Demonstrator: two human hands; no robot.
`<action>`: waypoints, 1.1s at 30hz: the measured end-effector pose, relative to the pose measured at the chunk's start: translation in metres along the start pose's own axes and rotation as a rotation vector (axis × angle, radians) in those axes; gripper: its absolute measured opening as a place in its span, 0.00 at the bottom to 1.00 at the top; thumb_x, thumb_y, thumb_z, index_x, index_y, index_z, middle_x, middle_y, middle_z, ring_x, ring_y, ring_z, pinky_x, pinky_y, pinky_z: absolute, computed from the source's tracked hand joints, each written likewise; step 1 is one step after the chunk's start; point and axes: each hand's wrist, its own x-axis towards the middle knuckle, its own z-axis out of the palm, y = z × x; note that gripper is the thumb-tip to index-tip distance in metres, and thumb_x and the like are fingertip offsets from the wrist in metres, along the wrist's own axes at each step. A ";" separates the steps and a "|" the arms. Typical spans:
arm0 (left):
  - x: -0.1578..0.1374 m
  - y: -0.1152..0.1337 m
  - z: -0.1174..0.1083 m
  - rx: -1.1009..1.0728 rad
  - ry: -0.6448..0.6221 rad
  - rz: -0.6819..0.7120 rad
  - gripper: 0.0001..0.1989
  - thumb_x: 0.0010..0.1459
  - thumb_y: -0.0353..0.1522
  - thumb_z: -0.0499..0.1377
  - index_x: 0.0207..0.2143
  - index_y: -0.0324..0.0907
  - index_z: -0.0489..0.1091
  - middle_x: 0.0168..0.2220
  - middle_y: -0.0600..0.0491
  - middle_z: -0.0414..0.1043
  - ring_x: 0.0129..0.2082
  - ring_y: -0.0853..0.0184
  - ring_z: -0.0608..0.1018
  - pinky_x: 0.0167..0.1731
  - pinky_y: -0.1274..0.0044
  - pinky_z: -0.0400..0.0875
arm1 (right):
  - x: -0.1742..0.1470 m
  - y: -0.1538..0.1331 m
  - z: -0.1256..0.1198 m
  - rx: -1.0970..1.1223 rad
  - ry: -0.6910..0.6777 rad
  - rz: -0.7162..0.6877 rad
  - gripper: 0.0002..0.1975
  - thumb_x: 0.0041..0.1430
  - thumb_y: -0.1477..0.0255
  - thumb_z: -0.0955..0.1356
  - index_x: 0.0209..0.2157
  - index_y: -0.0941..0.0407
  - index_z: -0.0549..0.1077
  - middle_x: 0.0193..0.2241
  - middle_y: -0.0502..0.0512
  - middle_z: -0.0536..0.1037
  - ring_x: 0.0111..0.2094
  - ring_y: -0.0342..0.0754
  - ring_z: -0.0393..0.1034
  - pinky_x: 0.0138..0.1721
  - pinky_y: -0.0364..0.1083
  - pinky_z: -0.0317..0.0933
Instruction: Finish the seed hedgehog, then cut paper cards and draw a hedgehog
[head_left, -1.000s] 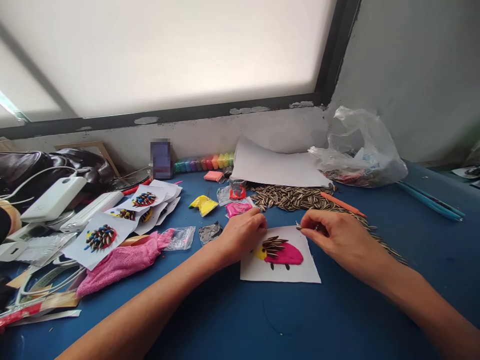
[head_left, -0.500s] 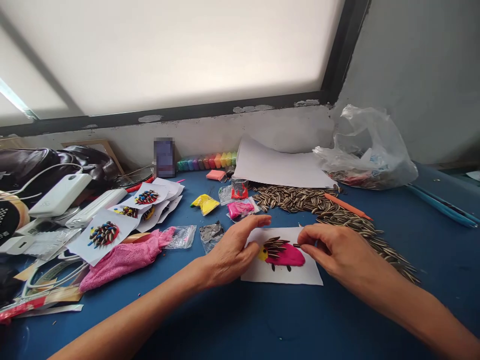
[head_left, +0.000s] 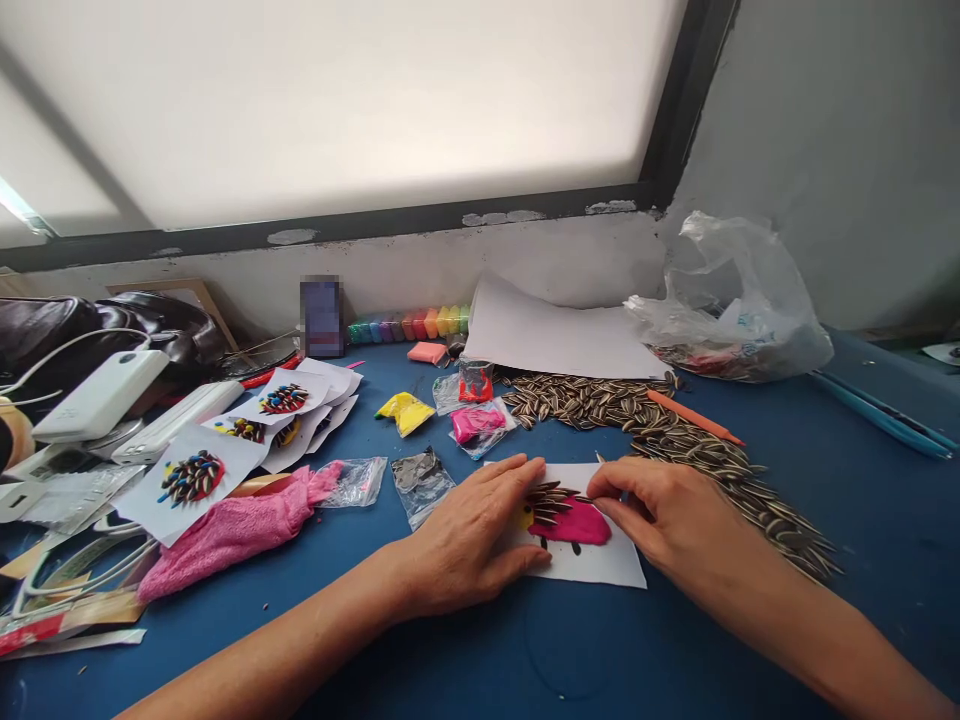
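A white paper card [head_left: 600,572] lies on the blue table, bearing a flat pink clay shape [head_left: 581,525] with a yellow end and two small dark bits below it. Sunflower seeds [head_left: 550,500] stand out of the clay's left part. My left hand [head_left: 472,540] rests on the card's left side, fingers stretched out and thumb apart, partly covering the yellow end. My right hand [head_left: 652,505] pinches a sunflower seed, mostly hidden by the fingertips, at the upper edge of the pink clay. Behind and beside my right hand spreads a pile of sunflower seeds [head_left: 585,398].
An orange pen-like tool [head_left: 694,417] lies on the seeds. Clay packets, yellow [head_left: 405,412] and pink [head_left: 480,425], sit behind my left hand. Finished-looking seed cards [head_left: 191,480] and a pink cloth [head_left: 225,545] lie left. A plastic bag [head_left: 735,310] stands back right.
My left hand has come down flatter on the card, its thumb now lower near the front edge. My right fingertips have moved slightly left, bringing the seed to the clay.
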 end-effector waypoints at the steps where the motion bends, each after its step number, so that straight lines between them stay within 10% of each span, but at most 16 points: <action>1: 0.000 0.000 0.000 -0.002 0.000 0.002 0.38 0.63 0.34 0.62 0.69 0.41 0.47 0.65 0.40 0.61 0.69 0.53 0.57 0.65 0.56 0.58 | 0.000 0.000 0.000 -0.008 0.000 0.011 0.11 0.63 0.72 0.63 0.33 0.50 0.77 0.31 0.49 0.80 0.34 0.49 0.72 0.36 0.48 0.61; 33: 0.003 0.003 -0.001 0.041 -0.047 -0.038 0.33 0.62 0.35 0.62 0.67 0.41 0.57 0.67 0.47 0.58 0.69 0.56 0.58 0.67 0.61 0.55 | 0.006 -0.010 0.011 -0.161 -0.026 -0.025 0.11 0.66 0.76 0.62 0.35 0.52 0.76 0.32 0.51 0.77 0.34 0.49 0.74 0.37 0.47 0.63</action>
